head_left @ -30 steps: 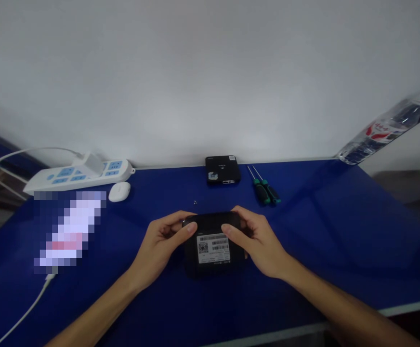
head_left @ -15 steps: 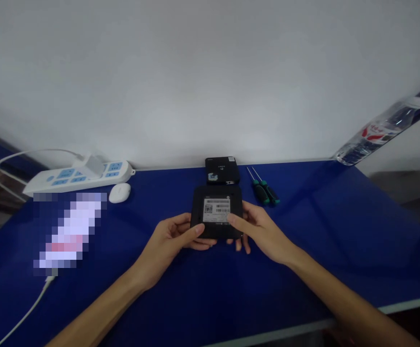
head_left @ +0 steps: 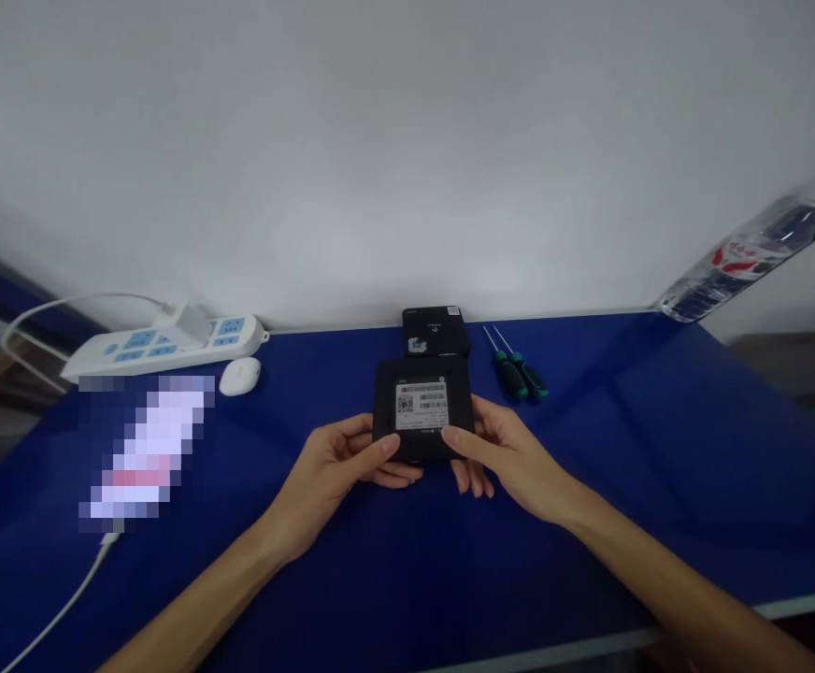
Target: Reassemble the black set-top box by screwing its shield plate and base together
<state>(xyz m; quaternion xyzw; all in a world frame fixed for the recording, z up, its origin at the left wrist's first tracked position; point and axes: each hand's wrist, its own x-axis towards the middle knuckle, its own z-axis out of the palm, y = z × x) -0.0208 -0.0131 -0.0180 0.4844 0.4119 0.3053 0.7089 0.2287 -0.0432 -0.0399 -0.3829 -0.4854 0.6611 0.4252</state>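
Between my two hands is a flat black set-top box [head_left: 422, 374], its white label with a QR code facing up. My left hand [head_left: 344, 458] grips its left side, thumb on top and fingers underneath. On the right side my right hand [head_left: 498, 449] holds it too, the thumb resting at the label's lower corner and the fingertips showing below. Just behind lies a second black box [head_left: 442, 329] with stickers on it. Two screwdrivers [head_left: 521, 374] with green and black handles lie side by side to its right.
A white power strip [head_left: 162, 346] with a plugged-in charger runs along the back left. Near it are a white rounded case [head_left: 240, 376] and a blurred-out phone-like item [head_left: 151, 449] on a cable. At the back right a water bottle [head_left: 750, 252] leans on the blue table's [head_left: 660, 449] frame.
The view has shifted slightly, so the background items sit a little further right. Both hands keep hold of the set-top box; the right fingers below it have moved slightly.
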